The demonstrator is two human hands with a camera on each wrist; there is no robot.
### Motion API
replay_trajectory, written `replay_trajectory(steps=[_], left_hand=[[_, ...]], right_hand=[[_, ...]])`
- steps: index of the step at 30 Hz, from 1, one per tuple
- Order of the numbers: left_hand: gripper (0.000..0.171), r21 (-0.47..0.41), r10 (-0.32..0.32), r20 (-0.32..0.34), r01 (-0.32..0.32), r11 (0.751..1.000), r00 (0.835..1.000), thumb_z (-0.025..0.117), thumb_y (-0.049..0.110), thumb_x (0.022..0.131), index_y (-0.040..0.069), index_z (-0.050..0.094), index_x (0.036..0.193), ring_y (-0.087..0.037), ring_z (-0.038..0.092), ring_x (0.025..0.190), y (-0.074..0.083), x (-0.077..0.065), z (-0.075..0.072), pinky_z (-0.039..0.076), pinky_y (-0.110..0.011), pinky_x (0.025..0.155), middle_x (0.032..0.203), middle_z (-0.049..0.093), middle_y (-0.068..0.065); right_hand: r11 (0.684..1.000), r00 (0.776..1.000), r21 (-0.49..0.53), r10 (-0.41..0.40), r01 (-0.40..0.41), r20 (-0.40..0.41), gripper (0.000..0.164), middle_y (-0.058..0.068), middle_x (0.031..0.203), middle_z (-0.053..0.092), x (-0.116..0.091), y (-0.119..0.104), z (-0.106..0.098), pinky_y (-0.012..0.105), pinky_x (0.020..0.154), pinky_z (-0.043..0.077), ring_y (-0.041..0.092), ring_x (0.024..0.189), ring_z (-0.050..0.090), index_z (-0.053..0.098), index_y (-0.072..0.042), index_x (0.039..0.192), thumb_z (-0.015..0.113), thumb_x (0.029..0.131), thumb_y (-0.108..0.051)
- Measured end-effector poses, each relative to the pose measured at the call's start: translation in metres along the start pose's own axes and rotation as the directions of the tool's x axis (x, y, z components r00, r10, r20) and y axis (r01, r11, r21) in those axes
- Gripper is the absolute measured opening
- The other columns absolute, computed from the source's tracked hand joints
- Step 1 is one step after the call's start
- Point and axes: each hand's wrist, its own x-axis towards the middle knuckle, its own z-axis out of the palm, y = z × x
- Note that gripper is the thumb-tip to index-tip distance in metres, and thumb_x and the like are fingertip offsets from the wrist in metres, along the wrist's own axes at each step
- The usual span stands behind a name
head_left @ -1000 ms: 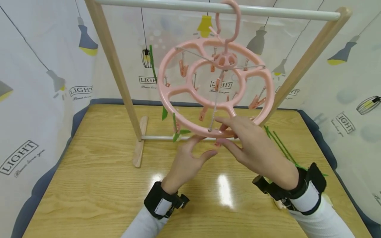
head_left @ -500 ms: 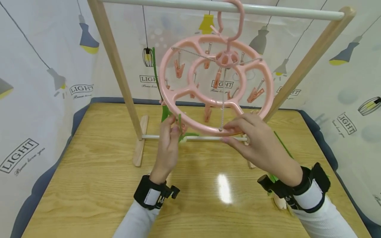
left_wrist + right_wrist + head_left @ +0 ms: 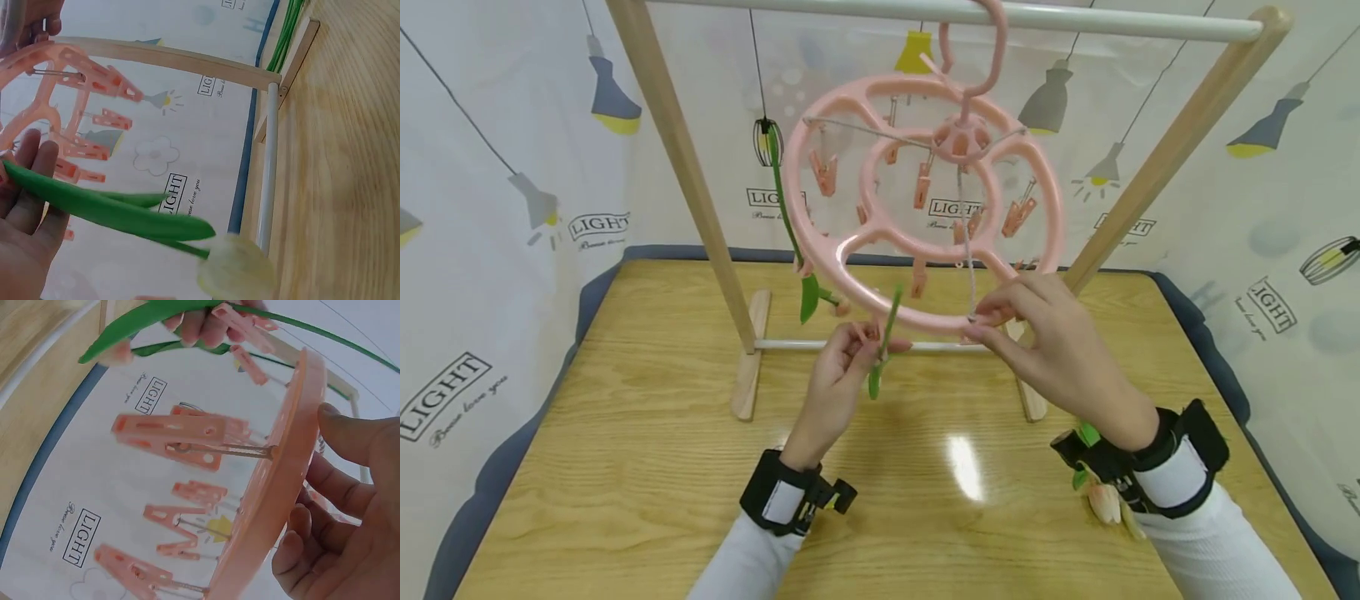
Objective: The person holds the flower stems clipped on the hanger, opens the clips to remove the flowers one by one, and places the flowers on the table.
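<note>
A round pink clip hanger (image 3: 932,322) hangs by its hook, tilted, with several pink clothespins below it. My right hand (image 3: 1060,358) grips its front rim between thumb and fingers. Left of that, my left hand (image 3: 827,383) pinches a clothespin (image 3: 247,331) under the rim, where the green stem (image 3: 891,317) of an artificial tulip is caught. This tulip's pale yellow-white bloom (image 3: 234,269) points downward in the left wrist view, beside its long leaf (image 3: 112,203). Another tulip, with a green leaf (image 3: 808,298) and a pinkish bloom (image 3: 840,308), hangs head down at the hanger's left side.
A wooden stand with a white top bar (image 3: 1120,25) and a lower bar (image 3: 790,344) carries the hanger. On the wooden table (image 3: 647,467), a pale pink tulip (image 3: 1103,502) lies beside my right wrist. Green stems (image 3: 287,34) lie behind the stand's foot.
My left hand has left the front rim, gone left to the tulip's clothespin and taken hold of it. The hanger has turned, bringing that tulip rightward. My right hand stays on the rim.
</note>
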Motion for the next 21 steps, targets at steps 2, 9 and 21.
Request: replay_trajectory(steps=[2, 9, 21], left_hand=[[0.017, -0.048, -0.001, 0.009, 0.002, 0.999, 1.0, 0.05, 0.019, 0.104, 0.004, 0.046, 0.111, -0.011, 0.067, 0.109, -0.001, -0.001, 0.001, 0.053, -0.039, 0.103, 0.111, 0.066, -0.009], [0.043, 0.041, 0.068, 0.038, -0.07, 0.997, 0.997, 0.061, 0.011, 0.097, -0.001, 0.045, 0.135, -0.013, 0.07, 0.098, -0.004, -0.002, 0.003, 0.06, -0.037, 0.09, 0.098, 0.067, -0.013], [0.041, 0.214, 0.088, 0.05, -0.097, 0.972, 0.995, 0.07, 0.011, 0.09, 0.004, 0.054, 0.127, -0.01, 0.072, 0.09, 0.001, 0.0, 0.01, 0.062, -0.033, 0.082, 0.102, 0.072, -0.022]], right_hand=[[1.0, 1.0, -0.007, 0.006, -0.006, -0.003, 0.024, 0.008, 0.091, 0.065, -0.001, 0.003, 0.001, 0.033, 0.08, 0.043, 0.022, 0.088, 0.055, 0.068, -0.002, 0.095, 0.083, 0.077, -0.009], [1.0, 1.0, -0.022, 0.018, -0.018, -0.024, 0.023, 0.011, 0.098, 0.066, -0.003, 0.013, 0.004, 0.031, 0.077, 0.045, 0.023, 0.092, 0.058, 0.067, -0.001, 0.096, 0.082, 0.079, -0.008], [0.983, 0.979, -0.007, 0.182, -0.183, -0.096, 0.025, 0.008, 0.079, 0.058, -0.015, 0.002, 0.007, 0.016, 0.059, 0.038, 0.013, 0.069, 0.051, 0.058, -0.002, 0.088, 0.082, 0.08, -0.007]])
